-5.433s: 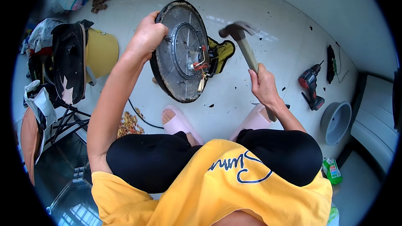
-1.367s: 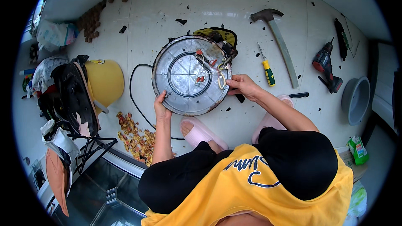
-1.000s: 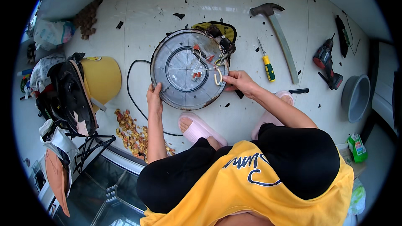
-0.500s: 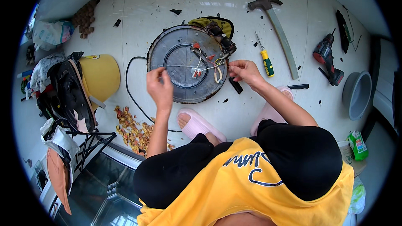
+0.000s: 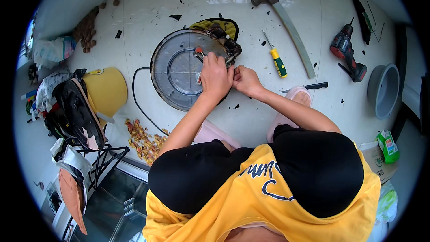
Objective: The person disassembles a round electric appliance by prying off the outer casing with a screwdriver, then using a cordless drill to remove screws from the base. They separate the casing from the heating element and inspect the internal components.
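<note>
A round, stained grey metal base [image 5: 166, 69] lies on the floor before me, with rusty edges and a ring in its middle. Over its right side is my left hand [image 5: 216, 75], fingers bent down and together among the wires. My right hand [image 5: 247, 80] is close beside it at the disc's right rim, thumb and fingers pinched. Whatever both hands grip is hidden by the fingers. A red wire connector [image 5: 199, 50] shows just above my left hand. Dark burnt parts [image 5: 227, 42] sit at the disc's upper right edge, against a yellow-and-black cloth item [image 5: 229, 25].
To the right lie a yellow-green screwdriver [image 5: 277, 62], a claw hammer [image 5: 293, 36], a knife [image 5: 316, 86], a cordless drill [image 5: 347, 54] and a grey basin [image 5: 384, 92]. At left stand a yellow bucket [image 5: 107, 92] and dried peels [image 5: 145, 141]. A black cord [image 5: 135, 92] curves from the disc.
My left hand has moved right, from the disc's lower left onto its wires. My right hand, which pinched a white wire, now sits lower against the left. The view has shifted slightly.
</note>
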Available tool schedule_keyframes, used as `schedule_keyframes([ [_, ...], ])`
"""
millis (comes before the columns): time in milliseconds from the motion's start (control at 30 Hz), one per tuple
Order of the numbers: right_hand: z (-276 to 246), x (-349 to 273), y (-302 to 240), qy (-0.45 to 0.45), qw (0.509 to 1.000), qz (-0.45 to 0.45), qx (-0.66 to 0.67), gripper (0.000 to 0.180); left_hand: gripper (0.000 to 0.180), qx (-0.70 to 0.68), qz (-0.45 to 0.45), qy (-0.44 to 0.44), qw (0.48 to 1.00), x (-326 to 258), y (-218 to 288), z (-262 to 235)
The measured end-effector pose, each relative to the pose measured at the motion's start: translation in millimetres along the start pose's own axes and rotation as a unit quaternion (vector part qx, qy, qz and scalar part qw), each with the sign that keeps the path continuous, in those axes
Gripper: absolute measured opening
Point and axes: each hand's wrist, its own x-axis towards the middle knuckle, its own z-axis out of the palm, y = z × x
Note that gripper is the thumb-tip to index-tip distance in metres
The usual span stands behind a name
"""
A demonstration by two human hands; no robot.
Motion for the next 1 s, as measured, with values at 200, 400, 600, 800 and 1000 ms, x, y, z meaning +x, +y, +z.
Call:
schedule_keyframes([
  [200, -1, -1, -9, 0.004, 0.999, 0.036, -0.009, 0.041, 0.024, -0.059, -0.081, -0.022, 0.995, 12, -7, 7],
  [400, 8, -3, -2, 0.016, 0.994, 0.057, 0.096, 0.036, 0.020, -0.055, -0.041, 0.018, 0.997, 9, -9, 13],
  [600, 6, -4, -13, 0.016, 0.993, 0.077, 0.086, 0.039, 0.019, -0.074, -0.045, 0.006, 0.996, 11, -12, 10],
  [800, 6, -7, -13, 0.027, 0.997, 0.063, 0.037, 0.038, 0.018, -0.098, -0.050, -0.032, 0.993, 10, -15, 8],
  [1000, 10, -11, -11, 0.039, 0.996, 0.052, 0.054, 0.037, 0.020, -0.121, -0.050, -0.035, 0.991, 6, -15, 9],
])
